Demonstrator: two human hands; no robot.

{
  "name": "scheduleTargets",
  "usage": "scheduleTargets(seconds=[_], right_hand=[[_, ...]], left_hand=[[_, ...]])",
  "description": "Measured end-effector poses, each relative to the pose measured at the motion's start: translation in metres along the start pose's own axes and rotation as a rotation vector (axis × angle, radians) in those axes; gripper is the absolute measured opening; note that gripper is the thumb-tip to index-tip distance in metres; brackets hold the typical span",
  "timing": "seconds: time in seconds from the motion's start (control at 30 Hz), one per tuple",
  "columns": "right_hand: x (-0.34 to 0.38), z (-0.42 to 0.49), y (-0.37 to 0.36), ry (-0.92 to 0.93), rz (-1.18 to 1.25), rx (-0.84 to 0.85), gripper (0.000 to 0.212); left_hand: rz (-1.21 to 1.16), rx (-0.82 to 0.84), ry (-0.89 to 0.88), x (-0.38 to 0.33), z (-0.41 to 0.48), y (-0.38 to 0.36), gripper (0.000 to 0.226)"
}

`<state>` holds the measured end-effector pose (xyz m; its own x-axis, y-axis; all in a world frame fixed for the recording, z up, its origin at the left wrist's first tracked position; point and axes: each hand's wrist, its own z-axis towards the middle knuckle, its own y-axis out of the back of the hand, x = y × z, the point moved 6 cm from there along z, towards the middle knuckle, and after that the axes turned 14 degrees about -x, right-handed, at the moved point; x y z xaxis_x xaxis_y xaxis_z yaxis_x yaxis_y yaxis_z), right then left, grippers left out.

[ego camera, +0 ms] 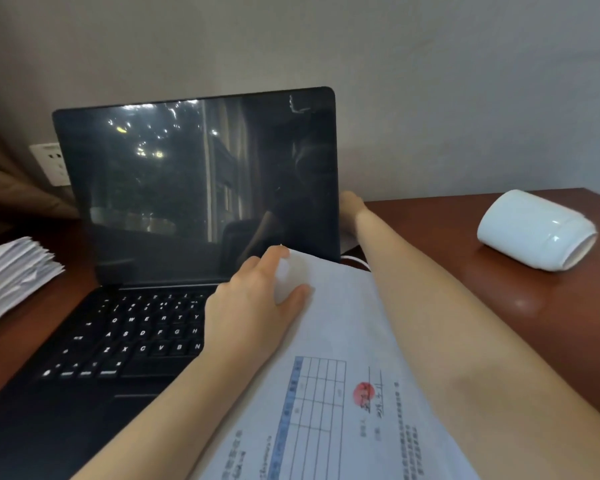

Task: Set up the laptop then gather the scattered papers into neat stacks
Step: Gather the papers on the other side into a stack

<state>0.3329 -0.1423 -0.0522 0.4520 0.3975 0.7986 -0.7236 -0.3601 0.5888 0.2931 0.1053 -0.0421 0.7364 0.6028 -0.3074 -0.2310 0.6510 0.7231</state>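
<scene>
Pinching the top corner of the printed form (pixel 329 341) at centre frame, the left hand (pixel 253 303) holds it in front of the open laptop (pixel 194 188). And the right hand (pixel 351 203) is tucked behind the screen's right edge, grip impossible to tell.

A white cup (pixel 534 230) lies on its side on the brown table (pixel 499 306). A wall plug (pixel 51 162) sits by a brown curtain (pixel 11 192).

Keys on the laptop keyboard (pixel 146 334) read Q W E R T Y, A S D F G H, Z X C V B N; the sheet (pixel 340 327) carries print too blurred to read.
</scene>
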Motion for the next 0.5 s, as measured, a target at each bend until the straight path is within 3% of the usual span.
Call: scheduleTargets(seconds=[0.1, 0.17, 0.27, 0.5], right_hand=[[-0.009, -0.005, 0.012, -0.044, 0.105, 0.011, 0.016], [-0.018, -0.006, 0.023, -0.134, 0.236, -0.043, 0.026], [-0.033, -0.011, 0.045, -0.214, 0.415, -0.152, 0.005], [-0.060, -0.029, 0.092, -0.265, 0.657, -0.352, 0.024]], left_hand=[[-0.016, -0.005, 0.016, 0.002, 0.001, 0.000, 0.047], [-0.026, -0.011, 0.021, 0.003, 0.001, 0.000, 0.046], [-0.042, -0.010, 0.013, 0.001, 0.000, -0.001, 0.046], [-0.078, 0.002, 0.023, 0.000, -0.002, 0.002, 0.047]])
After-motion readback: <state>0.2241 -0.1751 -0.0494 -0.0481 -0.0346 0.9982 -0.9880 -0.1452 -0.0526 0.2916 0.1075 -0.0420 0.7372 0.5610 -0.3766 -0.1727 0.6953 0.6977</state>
